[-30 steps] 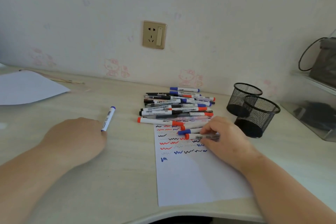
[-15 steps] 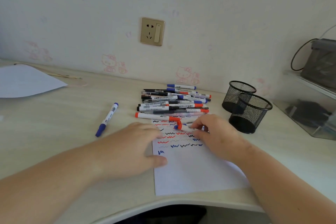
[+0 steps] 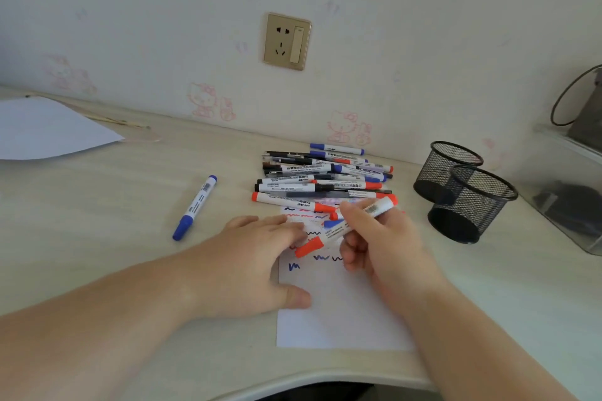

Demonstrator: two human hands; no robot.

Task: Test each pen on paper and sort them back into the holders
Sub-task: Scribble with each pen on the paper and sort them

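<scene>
I see a red-capped white marker, blue, red and black squiggles on white paper, and black mesh holders.

A gold wall socket with a switch sat on the pale wall. Pink cat stickers were stuck low on the wall, just above the desk. A big white sheet lay far off at the left. Thin sticks lay just behind it. At the right stood a clear box with dark things inside.
</scene>
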